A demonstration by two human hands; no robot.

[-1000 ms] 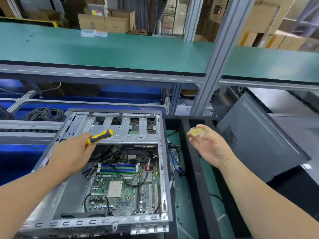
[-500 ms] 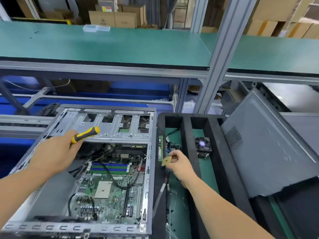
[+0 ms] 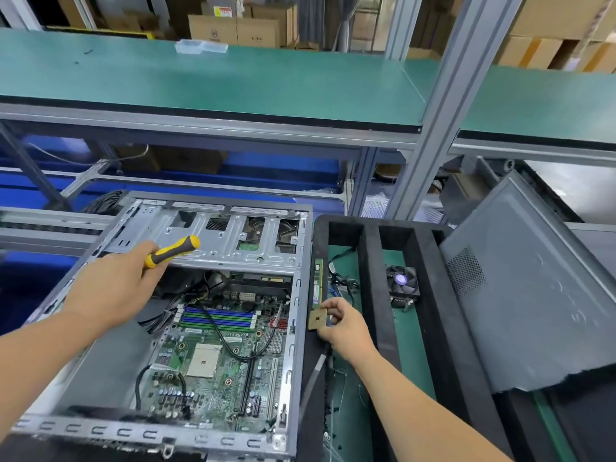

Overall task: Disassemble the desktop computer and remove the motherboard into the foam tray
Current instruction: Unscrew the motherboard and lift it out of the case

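The open grey computer case [image 3: 220, 438] lies on its side at the lower left, and the green motherboard [image 3: 216, 368] sits inside with its bare CPU socket showing. Over the case's upper left, my left hand [image 3: 113, 291] grips a yellow-and-black screwdriver [image 3: 173, 251]. My right hand [image 3: 343, 325] pinches a small gold CPU chip [image 3: 316, 320] low over the left slot of the black foam tray [image 3: 370, 295], just right of the case wall. A green memory stick [image 3: 318, 281] stands in that slot and a heatsink fan [image 3: 401, 283] lies in the middle slot.
A grey side panel [image 3: 533, 311] leans over the tray's right side. Loose cables [image 3: 340, 281] lie in the tray's left slot. A green shelf [image 3: 200, 81] on metal posts runs across above the bench, with cardboard boxes behind it.
My right hand has brought the CPU chip from up over the tray down to its left slot beside the case. My left hand keeps its hold on the screwdriver.
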